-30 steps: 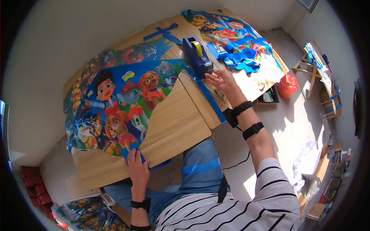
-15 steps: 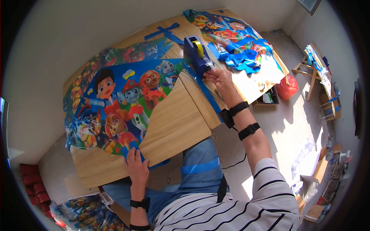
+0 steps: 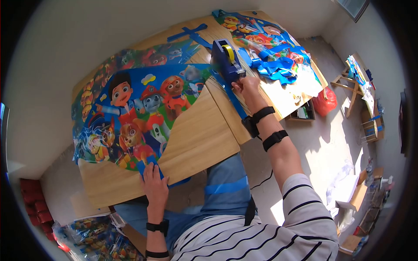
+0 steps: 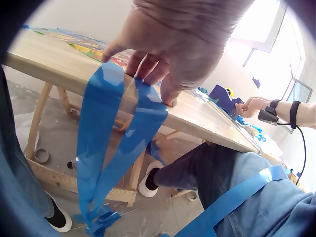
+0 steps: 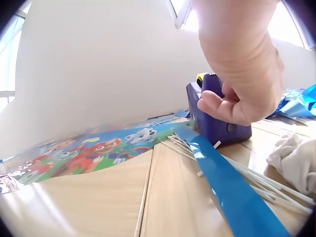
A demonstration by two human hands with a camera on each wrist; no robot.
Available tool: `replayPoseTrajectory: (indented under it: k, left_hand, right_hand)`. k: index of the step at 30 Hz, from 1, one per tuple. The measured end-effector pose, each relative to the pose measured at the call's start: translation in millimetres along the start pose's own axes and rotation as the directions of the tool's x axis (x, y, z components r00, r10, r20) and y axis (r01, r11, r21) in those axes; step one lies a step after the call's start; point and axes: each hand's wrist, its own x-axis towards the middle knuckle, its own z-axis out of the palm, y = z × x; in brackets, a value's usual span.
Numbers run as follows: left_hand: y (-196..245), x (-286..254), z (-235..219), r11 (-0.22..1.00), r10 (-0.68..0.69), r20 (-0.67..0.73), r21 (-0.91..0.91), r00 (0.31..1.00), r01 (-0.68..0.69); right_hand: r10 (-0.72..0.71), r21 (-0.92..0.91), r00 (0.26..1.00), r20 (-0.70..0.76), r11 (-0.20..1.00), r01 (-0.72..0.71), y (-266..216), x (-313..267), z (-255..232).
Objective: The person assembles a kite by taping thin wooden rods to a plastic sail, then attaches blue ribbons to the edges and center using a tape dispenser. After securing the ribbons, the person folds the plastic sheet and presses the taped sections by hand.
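Note:
A plastic sheet printed with cartoon dogs (image 3: 150, 102) covers the left of the wooden table. At its near corner my left hand (image 3: 156, 187) presses blue plastic strips (image 4: 101, 103) on the table with extended fingers, and their ends hang below the edge. To the right stands a dark blue tape dispenser (image 3: 223, 67) holding a roll with a yellow core (image 3: 230, 53). My right hand (image 3: 249, 90) is at the dispenser's front end, fingers curled and fingertips pinched together at the cutter. The clear tape itself barely shows there.
Beside the dispenser lie thin white sticks (image 5: 261, 182) and a long blue strip (image 5: 224, 177). A heap of blue ribbon (image 3: 278, 69) and another printed sheet (image 3: 261, 37) lie at the far right. A red bag (image 3: 325, 102) sits on the floor past the table.
The right hand's fingers have curled in closer at the dispenser's front end, and its wrist has shifted slightly. The left hand keeps pressing the blue strips at the same spot.

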Motion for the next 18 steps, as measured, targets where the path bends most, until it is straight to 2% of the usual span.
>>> replayPoseTrajectory:
  k: [3,6,9,11,13,15,16,17,18]
  left_hand:
    - [-3.6,-1.3,3.8,1.0,-0.007,-0.008,0.009,1.0,0.007]
    - [-3.9,-0.1,2.7,1.0,-0.014,0.005,0.014,1.0,0.014]
    - [-3.7,-0.9,3.5,1.0,-0.023,0.005,0.014,1.0,0.023]
    - [-4.0,-4.2,3.6,1.0,-0.019,0.004,0.013,1.0,0.019]
    - [-4.5,1.5,5.0,0.999,-0.03,-0.015,0.015,0.999,0.03]
    - [-4.4,-2.6,5.1,0.999,-0.047,-0.001,0.01,0.999,0.047]
    - [-4.4,0.0,4.4,0.999,-0.05,0.004,0.001,0.999,0.05]
    - [-4.3,0.5,3.6,0.999,-0.044,0.005,-0.008,0.999,0.044]
    - [-4.3,0.1,2.8,0.999,-0.051,0.005,-0.005,0.999,0.051]
  right_hand:
    - [-0.004,-0.013,1.0,-0.025,1.0,0.004,-4.6,-3.2,2.9]
    - [0.048,-0.101,0.998,-0.035,0.994,-0.051,-6.6,8.2,3.9]
    - [-0.003,-0.112,0.996,-0.092,0.994,-0.008,-8.3,7.4,4.7]
    - [0.109,-0.166,0.988,-0.109,0.978,-0.127,7.5,19.5,-13.8]
    - [-0.013,-0.244,0.988,-0.151,0.969,-0.025,44.3,34.3,-25.8]
    - [-0.057,-0.379,0.998,0.017,0.924,0.059,31.4,-10.7,-13.2]
    - [-0.099,-0.359,0.981,0.169,0.92,0.155,22.8,-36.9,-0.5]
    - [-0.148,-0.315,0.938,0.312,0.916,0.249,16.3,-60.3,11.4]
    - [-0.085,-0.372,0.896,0.437,0.89,0.266,15.1,-70.9,22.7]
